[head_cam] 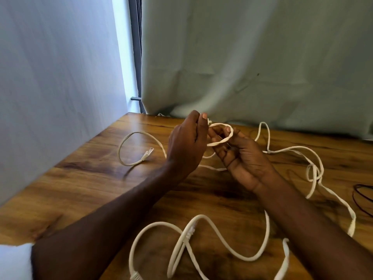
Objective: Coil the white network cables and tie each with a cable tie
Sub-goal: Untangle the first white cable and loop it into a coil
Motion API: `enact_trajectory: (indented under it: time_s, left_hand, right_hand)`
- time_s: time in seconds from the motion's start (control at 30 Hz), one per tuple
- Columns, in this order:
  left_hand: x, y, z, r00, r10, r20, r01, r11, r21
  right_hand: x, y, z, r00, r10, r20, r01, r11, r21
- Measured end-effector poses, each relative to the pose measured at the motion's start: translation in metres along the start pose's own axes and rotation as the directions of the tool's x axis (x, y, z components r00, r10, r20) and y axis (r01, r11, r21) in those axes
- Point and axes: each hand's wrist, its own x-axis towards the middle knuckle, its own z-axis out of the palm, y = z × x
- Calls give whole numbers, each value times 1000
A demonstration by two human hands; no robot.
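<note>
Above the middle of the wooden table (80, 188) both hands hold a small loop of white network cable (223, 138). My left hand (187, 144) pinches the loop at its left side, thumb and fingertips together. My right hand (242, 158) has its fingers curled through the loop from the right. From the hands the cable trails left in an arc to a clear plug (147, 153), and right into a loose knot (314, 172). More white cable (201, 235) lies in wide bends near the front edge. No cable tie is visible.
A pale green curtain (262, 57) hangs behind the table's far edge. A white wall (50, 77) borders the left side. A thin dark wire (363, 199) lies at the right edge of the table.
</note>
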Motion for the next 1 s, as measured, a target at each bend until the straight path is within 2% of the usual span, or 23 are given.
enact_trajectory:
  time_s: [0.13,0.2,0.27,0.37,0.43,0.57,0.7,0.83,0.93,1.0]
  left_hand:
    - [5,-2,-1,994,-109,25,110,989,-102]
    - [7,-4,-2,984,-140,114,164,958,-237]
    - [10,-4,-5,961,-153,231,228,912,-342]
    - [13,0,-11,900,-140,412,314,865,-392]
    - [14,4,-15,843,-101,528,364,830,-423]
    - [23,8,-26,717,-87,692,530,713,-459]
    - [31,11,-36,623,8,783,677,497,-543]
    - [31,4,-35,578,63,813,790,205,-578]
    - [30,1,-32,598,59,800,801,-15,-598]
    - [33,0,-32,642,2,767,763,-99,-638]
  right_hand:
    - [3,-1,0,995,-68,72,69,997,-21]
    - [2,-3,1,978,-179,107,196,964,-178]
    - [1,-6,1,947,-295,131,323,870,-372]
    - [1,-11,-4,915,-400,61,371,772,-516]
    - [3,-13,-8,864,-501,47,410,647,-644]
    - [5,-17,-14,773,-605,191,466,337,-818]
    - [7,-20,-25,787,-534,310,405,68,-912]
    - [0,-13,-23,852,-403,334,329,-84,-940]
    - [2,-11,-24,894,-296,337,254,-286,-924]
    - [3,-10,-20,911,-207,356,271,-350,-897]
